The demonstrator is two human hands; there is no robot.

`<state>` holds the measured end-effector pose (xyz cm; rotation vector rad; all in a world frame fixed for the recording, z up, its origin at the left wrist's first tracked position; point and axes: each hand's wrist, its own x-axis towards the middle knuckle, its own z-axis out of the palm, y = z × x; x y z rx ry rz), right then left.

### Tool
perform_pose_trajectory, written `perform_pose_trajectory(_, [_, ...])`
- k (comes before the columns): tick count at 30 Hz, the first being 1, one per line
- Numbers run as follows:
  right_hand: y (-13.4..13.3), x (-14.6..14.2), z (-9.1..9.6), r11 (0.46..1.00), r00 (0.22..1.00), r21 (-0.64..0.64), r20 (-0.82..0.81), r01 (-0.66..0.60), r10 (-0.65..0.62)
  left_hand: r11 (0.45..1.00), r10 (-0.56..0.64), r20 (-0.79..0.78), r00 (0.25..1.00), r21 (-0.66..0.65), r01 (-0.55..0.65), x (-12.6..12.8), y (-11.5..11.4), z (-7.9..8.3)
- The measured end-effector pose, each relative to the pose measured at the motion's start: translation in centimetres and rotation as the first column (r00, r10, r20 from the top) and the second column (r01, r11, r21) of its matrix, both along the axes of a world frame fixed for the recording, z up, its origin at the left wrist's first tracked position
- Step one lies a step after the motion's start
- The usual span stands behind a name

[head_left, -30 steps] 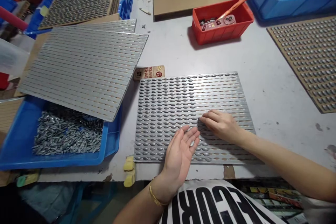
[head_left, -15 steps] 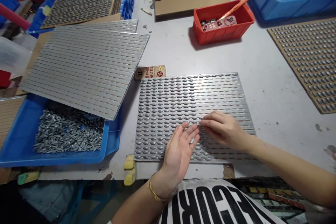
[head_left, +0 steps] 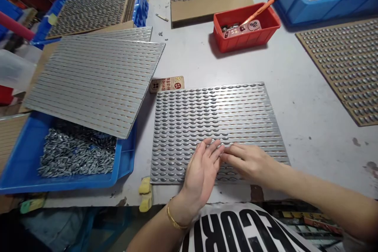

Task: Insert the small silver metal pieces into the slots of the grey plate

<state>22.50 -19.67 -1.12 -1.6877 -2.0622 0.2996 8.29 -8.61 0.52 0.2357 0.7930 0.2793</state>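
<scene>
A silver grooved board point(head_left: 248, 110) lies in front of me, its left part covered with rows of small oval metal pieces point(head_left: 183, 122). My left hand point(head_left: 202, 173) rests over the lower middle of the board, palm up and fingers stretched out. Against its fingertips, my right hand point(head_left: 248, 161) has thumb and fingers pinched together. Whatever lies between those fingers is hidden. On the right, the board's grooves hold no ovals apart from the top row, which runs nearly to the corner.
Left of the board, a blue bin point(head_left: 124, 157) holds loose metal pieces under a tilted grooved panel point(head_left: 97, 78). Beyond stand a red box point(head_left: 246, 41) with an orange-handled tool point(head_left: 262, 8), a decorated small plate point(head_left: 167, 84) and a brown studded board point(head_left: 348, 75).
My right hand has moved slightly down and closer to my left fingers, covering the small piece that showed there. Another person's hand has left the far board.
</scene>
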Motion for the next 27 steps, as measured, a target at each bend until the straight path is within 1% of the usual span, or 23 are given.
perform_pose_trajectory(2, [0.3, 0.9, -0.6, 0.998, 0.991, -0.007, -0.114, 0.065, -0.065, 0.998, -0.032, 0.02, 0.999, 0.046, 0.031, -0.2, 0.2, 0.3])
perform_pose_trajectory(4, [0.8, 2.2, -1.5, 0.989, 0.972, 0.022, -0.188, 0.145, -0.139, 0.986, -0.066, 0.005, 0.998, 0.156, 0.065, -0.9, 0.8, 0.8])
perform_pose_trajectory(5, [1.0, 2.9, -2.1, 0.979, 0.965, 0.053, -0.189, 0.195, -0.182, 0.969, -0.067, -0.021, 0.998, 0.238, 0.07, -1.4, 1.4, 1.1])
perform_pose_trajectory(6, [1.3, 3.6, -2.7, 0.967, 0.962, 0.089, -0.162, 0.237, -0.221, 0.939, -0.038, -0.055, 0.998, 0.341, 0.055, -2.1, 2.1, 1.4])
perform_pose_trajectory(7, [1.6, 4.2, -3.3, 0.962, 0.964, 0.112, -0.117, 0.25, -0.237, 0.894, 0.019, -0.101, 0.995, 0.447, 0.029, -3.0, 3.0, 1.7])
perform_pose_trajectory(8, [1.8, 4.7, -3.8, 0.96, 0.969, 0.134, -0.061, 0.246, -0.24, 0.832, 0.104, -0.139, 0.985, 0.555, -0.009, -3.9, 4.0, 2.0])
perform_pose_trajectory(9, [2.1, 5.0, -4.3, 0.963, 0.974, 0.147, -0.003, 0.226, -0.228, 0.749, 0.218, -0.167, 0.962, 0.66, -0.055, -5.0, 5.0, 2.3])
perform_pose_trajectory(10, [2.2, 5.2, -4.6, 0.967, 0.976, 0.156, 0.05, 0.202, -0.212, 0.656, 0.336, -0.187, 0.923, 0.75, -0.087, -6.0, 6.1, 2.6])
perform_pose_trajectory(11, [2.4, 5.3, -4.8, 0.97, 0.976, 0.162, 0.094, 0.181, -0.198, 0.551, 0.449, -0.189, 0.874, 0.828, -0.104, -7.1, 7.2, 2.9])
perform_pose_trajectory(12, [2.5, 5.4, -4.9, 0.972, 0.974, 0.165, 0.131, 0.165, -0.187, 0.448, 0.535, -0.174, 0.827, 0.888, -0.103, -8.1, 8.3, 3.2])
perform_pose_trajectory(13, [2.6, 5.4, -4.9, 0.975, 0.97, 0.163, 0.161, 0.153, -0.18, 0.356, 0.59, -0.163, 0.791, 0.932, -0.073, -9.1, 9.3, 3.5])
perform_pose_trajectory(15, [2.7, 5.3, -4.6, 0.981, 0.965, 0.144, 0.211, 0.129, -0.158, 0.197, 0.676, -0.147, 0.722, 0.98, 0.015, -10.8, 11.1, 4.1])
perform_pose_trajectory(16, [2.7, 5.3, -4.3, 0.985, 0.962, 0.13, 0.232, 0.114, -0.142, 0.151, 0.703, -0.152, 0.695, 0.987, 0.063, -11.7, 12.0, 4.4])
perform_pose_trajectory(17, [2.7, 5.3, -4.1, 0.988, 0.961, 0.118, 0.247, 0.1, -0.127, 0.119, 0.723, -0.163, 0.671, 0.987, 0.112, -12.6, 13.0, 4.6])
perform_pose_trajectory(19, [2.7, 5.3, -3.8, 0.991, 0.958, 0.1, 0.264, 0.085, -0.109, 0.069, 0.75, -0.211, 0.627, 0.968, 0.243, -14.4, 15.1, 4.7])
perform_pose_trajectory(20, [2.7, 5.3, -3.7, 0.992, 0.957, 0.095, 0.268, 0.085, -0.108, 0.052, 0.751, -0.263, 0.605, 0.938, 0.343, -15.3, 16.3, 4.5])
perform_pose_trajectory(21, [2.6, 5.3, -3.7, 0.992, 0.956, 0.092, 0.271, 0.089, -0.111, 0.033, 0.75, -0.339, 0.568, 0.877, 0.48, -16.1, 17.5, 4.3])
perform_pose_trajectory(22, [2.5, 5.2, -3.6, 0.991, 0.955, 0.092, 0.273, 0.092, -0.115, 0.005, 0.765, -0.409, 0.498, 0.776, 0.63, -16.9, 18.8, 4.0])
perform_pose_trajectory(23, [2.4, 5.2, -3.6, 0.991, 0.954, 0.096, 0.275, 0.095, -0.118, -0.005, 0.757, -0.5, 0.42, 0.638, 0.77, -17.6, 19.9, 3.6])
perform_pose_trajectory(24, [2.3, 5.1, -3.6, 0.99, 0.954, 0.098, 0.274, 0.098, -0.121, -0.024, 0.72, -0.598, 0.353, 0.487, 0.873, -18.2, 21.0, 3.1])
perform_pose_trajectory(25, [2.2, 5.1, -3.6, 0.989, 0.954, 0.106, 0.27, 0.101, -0.126, -0.039, 0.665, -0.668, 0.334, 0.415, 0.909, -18.7, 22.0, 2.6])
perform_pose_trajectory(26, [2.1, 5.0, -3.7, 0.987, 0.956, 0.114, 0.259, 0.11, -0.136, -0.049, 0.628, -0.711, 0.316, 0.369, 0.928, -19.0, 22.9, 2.1])
perform_pose_trajectory(27, [2.0, 5.1, -3.7, 0.987, 0.958, 0.097, 0.247, 0.126, -0.146, -0.058, 0.597, -0.746, 0.297, 0.329, 0.943, -19.3, 23.6, 1.5])
